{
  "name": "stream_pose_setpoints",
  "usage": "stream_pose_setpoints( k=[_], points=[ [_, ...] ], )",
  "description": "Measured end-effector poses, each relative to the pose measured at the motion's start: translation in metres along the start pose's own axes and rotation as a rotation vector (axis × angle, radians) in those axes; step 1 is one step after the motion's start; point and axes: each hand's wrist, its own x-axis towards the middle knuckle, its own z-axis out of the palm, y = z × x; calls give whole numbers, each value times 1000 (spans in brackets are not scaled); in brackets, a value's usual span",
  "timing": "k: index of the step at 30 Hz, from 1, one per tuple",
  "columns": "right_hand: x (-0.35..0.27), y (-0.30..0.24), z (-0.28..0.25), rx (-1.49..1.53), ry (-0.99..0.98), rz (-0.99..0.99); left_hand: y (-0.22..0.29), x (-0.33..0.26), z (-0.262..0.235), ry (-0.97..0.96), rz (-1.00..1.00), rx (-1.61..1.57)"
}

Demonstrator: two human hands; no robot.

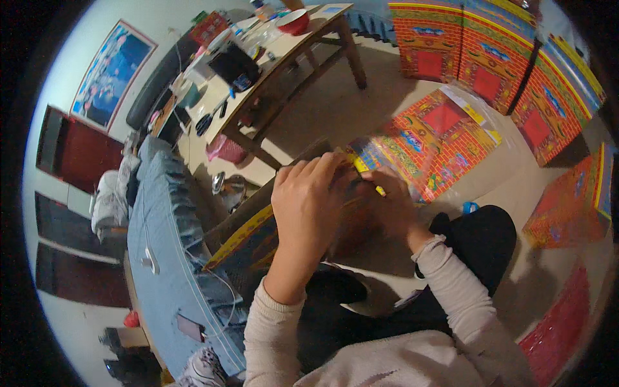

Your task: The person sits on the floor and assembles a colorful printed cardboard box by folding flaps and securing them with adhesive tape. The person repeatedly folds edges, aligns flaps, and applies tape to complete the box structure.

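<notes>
In front of my lap is a printed cardboard piece (242, 237) with a yellow patterned border and a brown inner side. My left hand (306, 209) has its fingers curled over the cardboard's upper edge. Close beside it, my right hand (390, 203) is closed and somewhat blurred by motion. A small yellow end (380, 191) of something shows at its fingers; the rest is hidden. Between the two hands lies a dark, shadowed gap where the cardboard's edges are hard to make out.
Ahead on the floor lies a flat brick-patterned cardboard sheet (445, 138). Several matching boxes (496, 64) stand at the far right. A cluttered wooden table (277, 71) is at the far left, and a blue-covered bed (161, 219) with a phone (191, 327) is on my left.
</notes>
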Motion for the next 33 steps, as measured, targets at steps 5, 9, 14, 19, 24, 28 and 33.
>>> stream_pose_setpoints(
  k=[5, 9, 14, 19, 24, 28, 33],
  points=[
    [1, 0, -9, -139, 20, 75, -26, -37, -35, 39, -144, 59],
    [3, -3, -12, 0, -140, 269, -61, -81, -75, -57, -479, -18],
    [4, 2, -13, 49, -157, 273, -98, -81, -100, -324, -496, -163],
    [8, -12, -9, -27, -111, 228, -107, -64, -102, -477, -407, -157],
    [13, -24, -16, 148, -231, 351, -124, -54, -100, -700, -370, -78],
    [13, -20, -16, 80, -186, 348, -133, -58, -94, -686, -355, -120],
    [11, -21, -11, -93, -179, 313, -145, -62, -84, -667, -431, -160]
  ],
)
